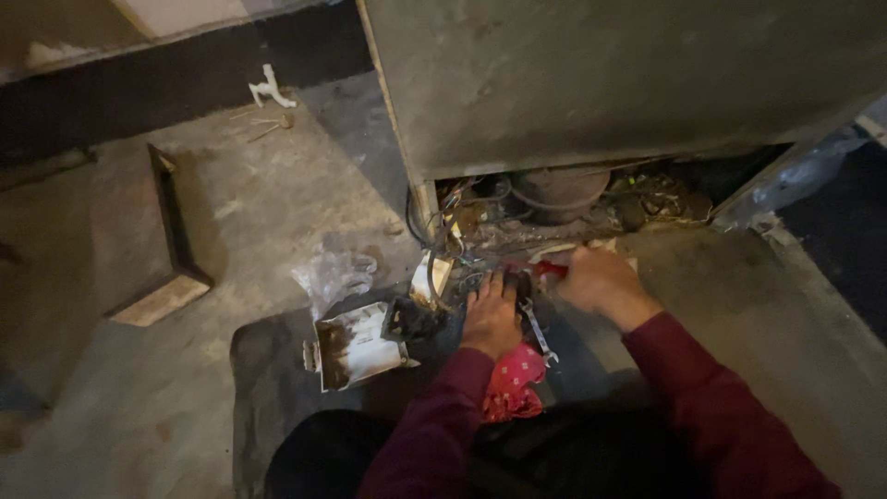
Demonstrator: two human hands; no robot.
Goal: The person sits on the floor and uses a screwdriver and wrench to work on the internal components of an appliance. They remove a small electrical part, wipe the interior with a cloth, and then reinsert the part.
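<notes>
My left hand [490, 316] rests palm down on the floor in front of the open bottom compartment of a large grey appliance [601, 83], fingers spread and touching small parts. My right hand [601, 282] is closed around a red-handled tool [547, 269] whose tip points left toward tangled wires [457, 222]. A metal wrench [536, 331] lies on the floor between my hands. A red patterned cloth [513, 379] sits by my left wrist. Inside the compartment stands a dark round compressor [559, 189].
A rusty open metal box [356, 344] and a black lump [413, 319] lie left of my hands. Crumpled clear plastic [333, 273] lies beyond them. A dark angled frame piece [171, 240] lies at left on the concrete floor. A white pipe fitting [268, 90] lies far back.
</notes>
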